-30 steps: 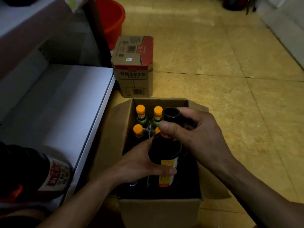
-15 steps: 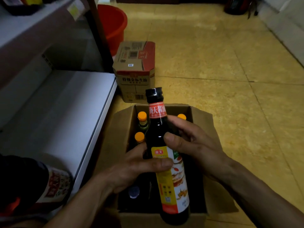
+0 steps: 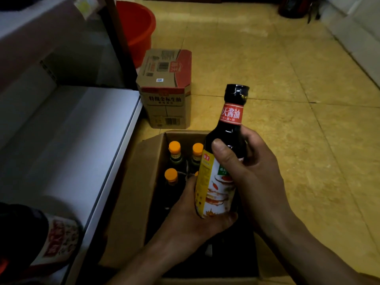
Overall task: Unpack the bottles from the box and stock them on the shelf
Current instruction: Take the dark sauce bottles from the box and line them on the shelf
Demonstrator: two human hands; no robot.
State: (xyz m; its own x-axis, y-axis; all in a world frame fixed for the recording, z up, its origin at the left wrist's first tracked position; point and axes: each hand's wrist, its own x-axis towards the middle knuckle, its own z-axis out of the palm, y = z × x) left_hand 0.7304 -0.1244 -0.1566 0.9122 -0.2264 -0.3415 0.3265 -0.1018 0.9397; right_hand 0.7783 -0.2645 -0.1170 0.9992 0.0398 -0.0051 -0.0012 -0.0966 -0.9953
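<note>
Dark sauce bottle [image 3: 213, 188]: black cap, red neck band, yellow-and-white body label; tilted slightly right, lifted above box, left hand [image 3: 197, 219] under base, right hand [image 3: 257, 177] round shoulder.
Box [image 3: 133, 192]: brown cardboard, flaps open, on floor just beside shelf.
Orange-capped bottles [image 3: 174, 157]: upright in box's far end.
Shelf [image 3: 82, 140]: white, low, left of box; another dark labelled bottle [image 3: 41, 233] on near end, blurred.

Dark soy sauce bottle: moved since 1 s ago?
Yes. The dark bottle rose from the open box: body was inside before, now the cap shows beyond the box's far rim.
</note>
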